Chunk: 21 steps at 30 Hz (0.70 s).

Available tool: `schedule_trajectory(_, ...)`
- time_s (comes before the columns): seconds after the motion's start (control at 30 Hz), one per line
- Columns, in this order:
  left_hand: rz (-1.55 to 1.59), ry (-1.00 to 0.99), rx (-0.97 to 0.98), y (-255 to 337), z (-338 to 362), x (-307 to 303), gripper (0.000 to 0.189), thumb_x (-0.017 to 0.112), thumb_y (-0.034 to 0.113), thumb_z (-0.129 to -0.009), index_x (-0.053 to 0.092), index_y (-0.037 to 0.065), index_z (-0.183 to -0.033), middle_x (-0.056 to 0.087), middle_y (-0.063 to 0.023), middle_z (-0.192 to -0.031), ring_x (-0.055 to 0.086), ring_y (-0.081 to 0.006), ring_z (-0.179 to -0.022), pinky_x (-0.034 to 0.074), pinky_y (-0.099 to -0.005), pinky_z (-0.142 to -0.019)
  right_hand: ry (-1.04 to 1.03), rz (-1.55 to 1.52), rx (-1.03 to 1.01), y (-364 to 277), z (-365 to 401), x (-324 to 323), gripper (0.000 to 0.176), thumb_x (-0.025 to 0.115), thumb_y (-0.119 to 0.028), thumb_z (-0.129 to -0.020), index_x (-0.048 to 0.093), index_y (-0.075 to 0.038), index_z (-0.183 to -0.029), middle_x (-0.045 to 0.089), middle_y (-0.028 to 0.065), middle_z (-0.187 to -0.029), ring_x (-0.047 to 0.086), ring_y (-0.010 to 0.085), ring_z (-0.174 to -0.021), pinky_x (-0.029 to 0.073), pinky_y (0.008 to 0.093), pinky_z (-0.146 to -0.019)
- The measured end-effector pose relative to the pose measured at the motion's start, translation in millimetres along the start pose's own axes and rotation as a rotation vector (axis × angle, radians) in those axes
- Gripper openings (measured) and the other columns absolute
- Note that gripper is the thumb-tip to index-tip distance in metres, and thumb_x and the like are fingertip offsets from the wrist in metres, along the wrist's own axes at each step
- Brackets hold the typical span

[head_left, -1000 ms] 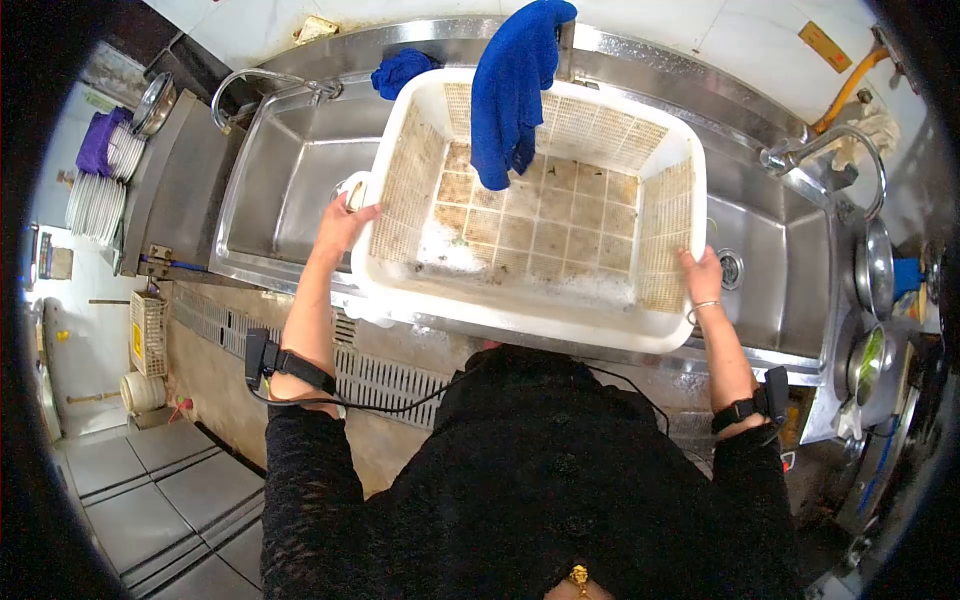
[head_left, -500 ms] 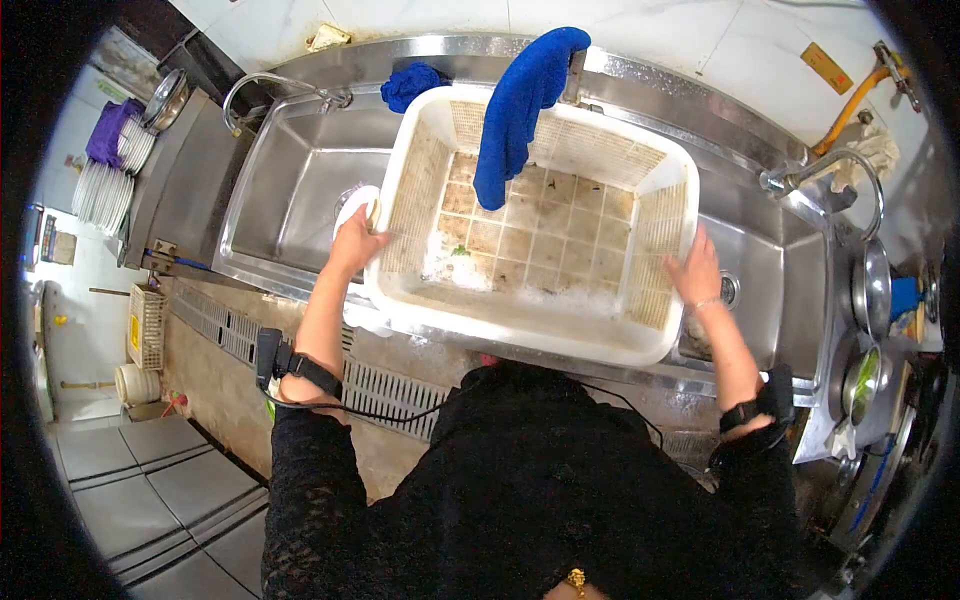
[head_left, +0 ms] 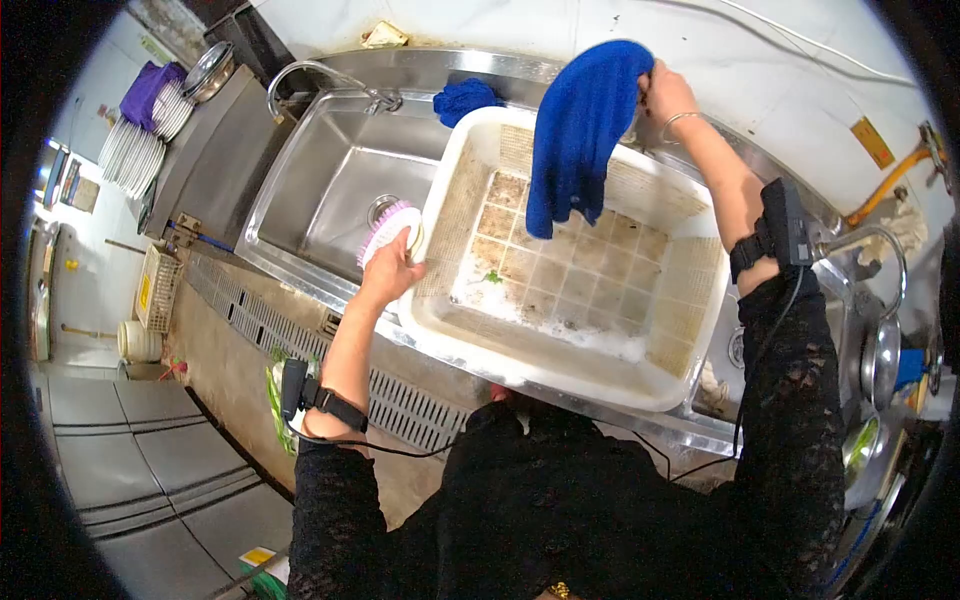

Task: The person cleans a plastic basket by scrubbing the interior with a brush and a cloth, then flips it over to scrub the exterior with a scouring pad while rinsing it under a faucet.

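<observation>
A large white plastic basket (head_left: 560, 352) rests across the double sink, with grime on its gridded floor, some suds and a green leaf scrap (head_left: 493, 277). Just outside its left wall, my left hand (head_left: 388, 272) is closed around a scrubbing brush (head_left: 392, 228) with a white back and pink bristles, held over the left basin. At the back of the basket, my right hand (head_left: 668, 95) pinches the upper right edge of a blue towel (head_left: 582, 130). The towel hangs down into the basket and covers part of its back wall.
Behind the left basin (head_left: 330, 170) lies a crumpled blue cloth (head_left: 466, 99). A curved tap (head_left: 320, 70) stands at the left and another tap (head_left: 880, 235) at the right. Stacked white plates (head_left: 130, 158) sit far left. A floor drain grate (head_left: 415, 408) runs below the sink.
My right hand has left the basket's right side and gone up to the blue towel, which now hangs wider. My left hand keeps the brush, its pink bristles now more visible. The view has shifted.
</observation>
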<state>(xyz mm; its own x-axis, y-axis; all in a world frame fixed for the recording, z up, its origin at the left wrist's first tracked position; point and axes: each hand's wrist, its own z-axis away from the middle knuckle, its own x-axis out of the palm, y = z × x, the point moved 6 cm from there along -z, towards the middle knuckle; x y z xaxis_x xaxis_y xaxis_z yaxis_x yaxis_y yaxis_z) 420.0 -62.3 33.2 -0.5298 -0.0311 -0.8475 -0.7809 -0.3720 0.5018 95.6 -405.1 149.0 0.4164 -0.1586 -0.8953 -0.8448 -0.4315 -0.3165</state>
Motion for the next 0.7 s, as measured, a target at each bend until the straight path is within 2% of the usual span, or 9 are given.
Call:
schedule_trajectory(0.1,0.039,0.0,-0.009,-19,-3,5,0.07,0.068,0.019,-0.068,0.04,0.005,-0.13,0.064,-0.018,-0.094,0.061,-0.0313,-0.093,0.045,-0.0378,-0.083,-0.019,-0.056,0.021,2,-30,4,0.037,0.053,-0.031,-0.088,0.051,0.004,-0.099,0.064,0.0219,-0.081,0.062,0.0382,-0.08,0.048,0.0434,-0.075)
schedule_trajectory(0.17,0.064,-0.024,0.07,-13,-4,6,0.071,0.068,0.016,-0.069,0.038,0.001,-0.131,0.063,-0.0195,-0.097,0.06,-0.0317,-0.095,0.045,-0.0368,-0.084,-0.075,-0.067,0.029,-14,-31,-4,0.036,0.054,-0.031,-0.088,0.052,0.003,-0.099,0.064,0.0207,-0.078,0.063,0.0367,-0.078,0.048,0.0423,-0.074)
schedule_trajectory(0.33,0.068,-0.126,0.017,-29,-22,24,0.071,0.068,0.015,-0.069,0.038,0.0,-0.131,0.062,-0.0202,-0.1,0.059,-0.0337,-0.096,0.045,-0.038,-0.084,-0.133,-0.225,0.19,-9,-20,-3,0.034,0.055,-0.031,-0.087,0.054,0.002,-0.097,0.065,0.0175,-0.073,0.064,0.034,-0.075,0.048,0.0403,-0.073)
schedule_trajectory(0.43,-0.098,-0.081,0.128,-29,-37,38,0.069,0.068,0.017,-0.071,0.037,0.001,-0.131,0.061,-0.0197,-0.102,0.058,-0.0338,-0.097,0.044,-0.0394,-0.084,-0.08,-0.228,0.137,3,-18,4,0.033,0.055,-0.031,-0.087,0.054,0.001,-0.096,0.065,0.0168,-0.072,0.064,0.0328,-0.072,0.049,0.0391,-0.07)
schedule_trajectory(0.5,-0.183,-0.077,0.045,-28,-41,42,0.068,0.068,0.018,-0.073,0.037,0.002,-0.132,0.06,-0.0183,-0.106,0.057,-0.0332,-0.099,0.044,-0.0405,-0.085,0.198,0.045,-0.085,-1,-13,-9,0.035,0.056,-0.033,-0.086,0.054,0.0,-0.097,0.064,0.0164,-0.073,0.064,0.0309,-0.072,0.05,0.0389,-0.07)
schedule_trajectory(0.53,-0.188,-0.084,0.052,-23,-42,44,0.068,0.068,0.018,-0.073,0.037,0.002,-0.132,0.06,-0.0183,-0.106,0.057,-0.0332,-0.099,0.044,-0.0405,-0.085,0.087,-0.025,0.029,7,-13,-5,0.041,0.058,-0.038,-0.084,0.054,-0.001,-0.101,0.064,0.017,-0.076,0.064,0.0293,-0.076,0.049,0.0374,-0.073)
schedule_trajectory(0.57,-0.194,-0.086,0.039,-21,-42,45,0.067,0.067,0.017,-0.074,0.037,0.003,-0.132,0.06,-0.0179,-0.107,0.057,-0.0326,-0.1,0.044,-0.0407,-0.086,0.089,-0.026,0.038,10,-4,-6,0.041,0.058,-0.038,-0.084,0.054,-0.001,-0.101,0.064,0.017,-0.076,0.064,0.0293,-0.076,0.049,0.0374,-0.073)
schedule_trajectory(0.63,-0.203,-0.086,0.033,-20,-46,45,0.067,0.067,0.017,-0.075,0.036,0.003,-0.132,0.059,-0.0175,-0.109,0.056,-0.0321,-0.101,0.044,-0.0409,-0.087,-0.045,-0.402,0.181,15,21,-4,0.049,0.061,-0.043,-0.081,0.055,-0.001,-0.105,0.065,0.0176,-0.081,0.064,0.0298,-0.082,0.048,0.0367,-0.076)
schedule_trajectory(0.7,-0.226,-0.064,0.062,-25,-47,51,0.067,0.066,0.017,-0.075,0.035,0.003,-0.134,0.061,-0.0166,-0.106,0.057,-0.0321,-0.101,0.043,-0.0414,-0.087,0.026,-0.321,0.08,40,35,17,0.054,0.062,-0.048,-0.079,0.056,-0.001,-0.104,0.064,0.0176,-0.081,0.064,0.0282,-0.083,0.048,0.0349,-0.075)
